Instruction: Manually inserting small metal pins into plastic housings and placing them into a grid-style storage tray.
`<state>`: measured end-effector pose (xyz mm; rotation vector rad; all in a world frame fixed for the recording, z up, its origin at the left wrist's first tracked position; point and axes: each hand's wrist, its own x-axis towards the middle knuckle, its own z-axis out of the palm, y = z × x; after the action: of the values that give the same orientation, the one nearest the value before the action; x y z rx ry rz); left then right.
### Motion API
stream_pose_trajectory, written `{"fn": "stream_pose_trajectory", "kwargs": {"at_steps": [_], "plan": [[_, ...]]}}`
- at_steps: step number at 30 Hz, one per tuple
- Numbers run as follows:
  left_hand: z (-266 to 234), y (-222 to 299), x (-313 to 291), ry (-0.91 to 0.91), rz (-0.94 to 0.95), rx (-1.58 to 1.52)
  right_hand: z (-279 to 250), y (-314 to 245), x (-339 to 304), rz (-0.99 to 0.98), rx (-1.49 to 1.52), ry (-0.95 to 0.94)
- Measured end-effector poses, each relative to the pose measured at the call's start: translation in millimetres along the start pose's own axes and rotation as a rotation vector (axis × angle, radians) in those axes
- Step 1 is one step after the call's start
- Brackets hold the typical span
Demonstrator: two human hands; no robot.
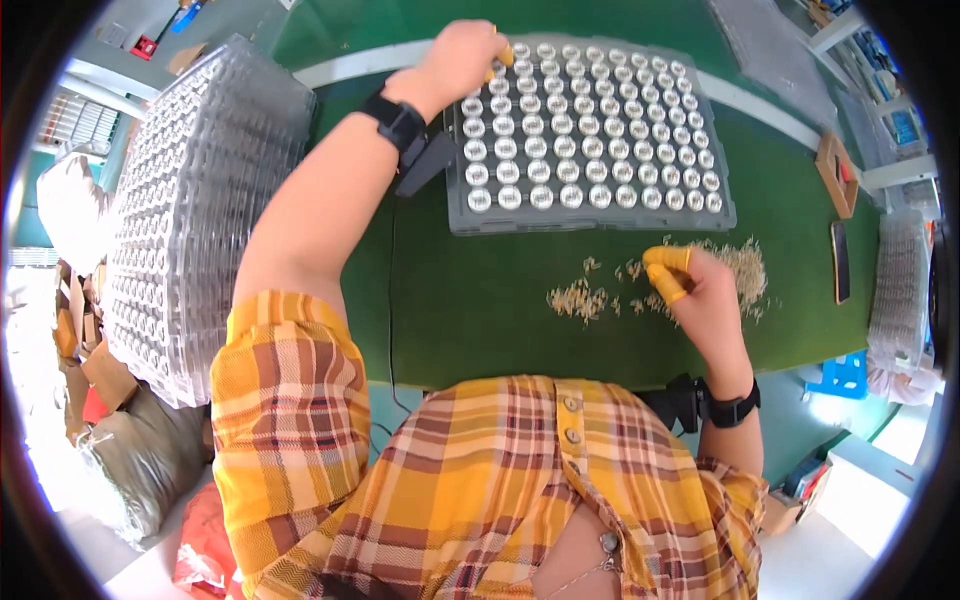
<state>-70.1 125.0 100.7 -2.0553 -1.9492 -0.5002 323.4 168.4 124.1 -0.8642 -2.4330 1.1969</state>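
A clear plastic tray (590, 222) holds rows of round, silver-white disc-like parts (564, 126). My left hand (462, 62) reaches over its far left corner. Yellow finger covers wrap its fingertips, which are bent together at a disc there; what they grip is hidden. Nearer to me, my right hand (708, 292) hovers low over the table, its yellow-covered thumb and finger pinched together. Anything between them is too small to make out. Beside and beyond that hand spreads a heap of tiny pale pieces (752, 272). A smaller scatter of the same pieces (578, 301) lies to its left.
Tall stacked clear trays (165, 230) stand left of the green table (480, 320). A black cable (392, 290) runs down the table's left part. Toward the right edge are a dark phone-like slab (840, 262) and a small wooden box (836, 178).
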Motion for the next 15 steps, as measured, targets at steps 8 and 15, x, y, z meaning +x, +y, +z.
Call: {"fn": "stream_pose_trajectory", "kwargs": {"at_steps": [8,15], "plan": [[-29,46,9,0.237,-0.026,-0.13,16,-15,9,-0.244,-0.246,-0.024],[-47,181,-106,-0.035,-0.595,-1.074,50,-2,18,-0.574,-0.45,0.041]]}}
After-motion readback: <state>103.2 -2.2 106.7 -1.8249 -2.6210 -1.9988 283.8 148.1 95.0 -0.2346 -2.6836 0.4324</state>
